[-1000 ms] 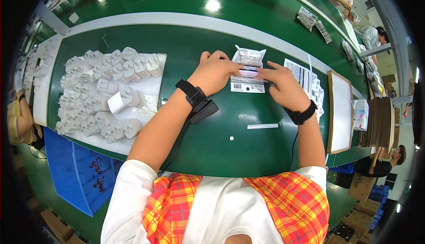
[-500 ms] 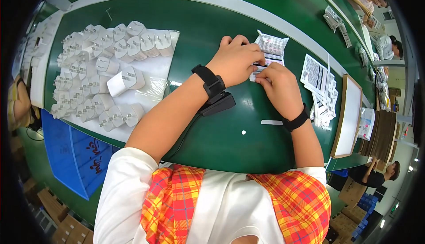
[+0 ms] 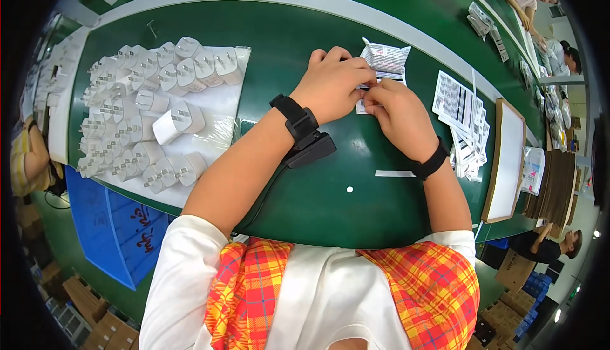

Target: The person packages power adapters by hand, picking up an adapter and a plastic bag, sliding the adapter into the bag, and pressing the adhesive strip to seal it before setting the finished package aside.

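On the green bench (image 3: 305,210), the left hand (image 3: 330,86) and right hand (image 3: 397,112) meet, fingers curled and pinching a small printed plastic pouch (image 3: 384,61) lying at their twelve o'clock. White plug adapters (image 3: 152,102) cluster at nine o'clock, printed leaflets (image 3: 460,112) at three.

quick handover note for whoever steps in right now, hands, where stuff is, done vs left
Left hand and right hand: fingertips pinched together on a small white printed paper leaflet lying on the green table.
Left of the hands: rows of white plastic plug adapters on a clear plastic sheet.
Right: a stack of white printed leaflets, then a wood-framed white board.
Done: one leaflet is out of the stack and in hand.
Left: the adapters lie untouched; the stack remains.
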Tool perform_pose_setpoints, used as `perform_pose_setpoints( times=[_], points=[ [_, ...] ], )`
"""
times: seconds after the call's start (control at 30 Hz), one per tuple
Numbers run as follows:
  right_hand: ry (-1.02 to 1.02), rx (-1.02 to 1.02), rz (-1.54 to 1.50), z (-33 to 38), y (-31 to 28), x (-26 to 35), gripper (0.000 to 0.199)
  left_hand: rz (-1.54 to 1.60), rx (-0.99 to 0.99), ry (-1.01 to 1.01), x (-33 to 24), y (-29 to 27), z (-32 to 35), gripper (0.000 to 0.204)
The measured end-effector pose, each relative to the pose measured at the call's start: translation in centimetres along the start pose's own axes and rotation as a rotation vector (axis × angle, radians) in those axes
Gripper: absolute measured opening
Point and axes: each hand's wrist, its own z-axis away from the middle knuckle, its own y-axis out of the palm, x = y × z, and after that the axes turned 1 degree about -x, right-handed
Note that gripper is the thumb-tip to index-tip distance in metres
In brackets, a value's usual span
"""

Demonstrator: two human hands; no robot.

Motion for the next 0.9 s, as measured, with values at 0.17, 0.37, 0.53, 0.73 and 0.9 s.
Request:
perform_pose_setpoints(
  times=[0.17, 0.37, 0.53, 0.73, 0.9],
  points=[
    [-0.096, 0.085, -0.105, 1.7, -1.8, -0.7, 0.007, 0.021, 0.011, 0.013, 0.0, 0.3, -0.3, 0.024],
    [0.479, -0.42, -0.442, 22.8, -10.2, -4.5, 0.008, 0.064, -0.075, 0.117, 0.4, -0.7, 0.6, 0.023],
    [1.216, -0.272, -0.042, 42.5, -10.4, -4.2, 0.029, 0.032, -0.027, -0.009, -1.0, -1.2, -0.5, 0.023],
    [0.792, -0.333, 0.226, 25.6, -11.0, 0.7, 0.043, -0.118, -0.076, 0.087, -1.2, 0.2, -0.9, 0.027],
    [0.398, -0.032, -0.154, 5.1, -5.1, -0.6, 0.061, -0.292, -0.022, -0.016, -1.0, -1.5, 0.4, 0.036]
  ],
)
